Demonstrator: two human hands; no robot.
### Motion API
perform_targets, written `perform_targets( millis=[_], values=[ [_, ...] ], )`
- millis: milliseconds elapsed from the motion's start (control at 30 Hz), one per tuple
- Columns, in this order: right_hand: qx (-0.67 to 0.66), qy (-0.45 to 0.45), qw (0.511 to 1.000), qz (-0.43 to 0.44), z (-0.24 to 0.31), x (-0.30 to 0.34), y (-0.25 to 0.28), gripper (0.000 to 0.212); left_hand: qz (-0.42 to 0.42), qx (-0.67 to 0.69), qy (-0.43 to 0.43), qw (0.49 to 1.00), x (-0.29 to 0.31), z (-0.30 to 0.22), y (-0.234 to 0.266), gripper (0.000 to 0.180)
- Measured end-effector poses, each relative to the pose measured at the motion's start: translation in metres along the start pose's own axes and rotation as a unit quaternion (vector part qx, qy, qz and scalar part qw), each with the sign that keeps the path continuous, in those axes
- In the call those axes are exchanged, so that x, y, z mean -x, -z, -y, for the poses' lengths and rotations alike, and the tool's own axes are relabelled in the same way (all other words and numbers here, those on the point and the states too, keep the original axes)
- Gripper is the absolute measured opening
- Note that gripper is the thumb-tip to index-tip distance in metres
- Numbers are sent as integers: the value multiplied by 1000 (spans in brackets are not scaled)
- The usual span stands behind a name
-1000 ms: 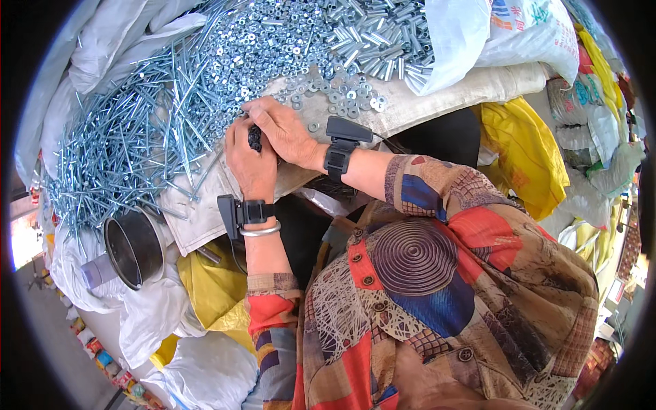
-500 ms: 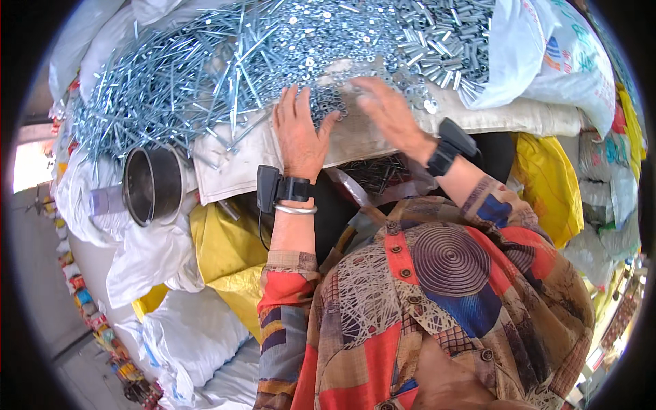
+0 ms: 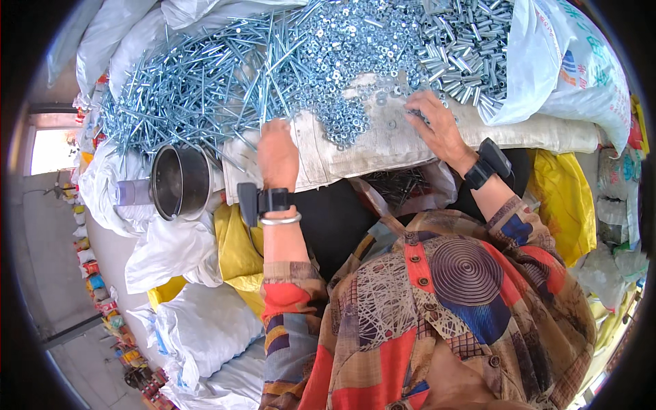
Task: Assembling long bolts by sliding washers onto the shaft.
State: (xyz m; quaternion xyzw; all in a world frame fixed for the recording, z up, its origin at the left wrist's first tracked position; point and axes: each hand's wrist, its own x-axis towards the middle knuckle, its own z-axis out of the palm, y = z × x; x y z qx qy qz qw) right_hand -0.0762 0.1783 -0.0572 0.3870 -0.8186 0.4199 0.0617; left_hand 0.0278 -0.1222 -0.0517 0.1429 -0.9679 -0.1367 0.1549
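My left hand [image 3: 278, 156] is closed at the near edge of the heap of long bolts [image 3: 198, 82], slightly blurred. Its fingertips point down by the bolt ends, and what they hold is hidden. My right hand [image 3: 439, 124] is over the cloth beside some loose washers [image 3: 389, 99], with its fingers bent toward the thumb. A small dark patch shows between them, too small to name. Between my hands a cluster of nuts [image 3: 344, 121] lies on the pale cloth [image 3: 324, 160], joining the larger pile of nuts [image 3: 355, 41] behind. Metal sleeves [image 3: 465, 51] are heaped farther right.
A dark round pot [image 3: 181, 181] stands left of the cloth, beside a clear plastic cup [image 3: 132, 193]. A white printed sack [image 3: 560, 68] leans at the far right. Below the cloth edge, dark metal pieces [image 3: 396, 186] lie in a bag. Yellow sacks [image 3: 564, 205] flank my lap.
My hands have drawn apart from the nuts. The left has closed and moved toward the bolts; the right has moved toward the washers, its fingers bending. The view has shifted slightly.
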Motion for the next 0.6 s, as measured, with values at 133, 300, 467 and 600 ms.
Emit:
perform_targets(
  millis=[133,300,467,600],
  values=[
    [-3,-3,1000,-1,3,1,3,17,-108,114,94,983,-33,5,35,24],
    [14,-6,1000,7,6,1,-2,17,-97,-66,114,987,-78,14,23,65],
    [8,-16,1000,14,3,2,2,18,109,-151,165,969,-101,11,14,95],
    [5,-22,1000,20,5,1,1,19,144,-80,162,973,-111,41,10,78]
  ],
)
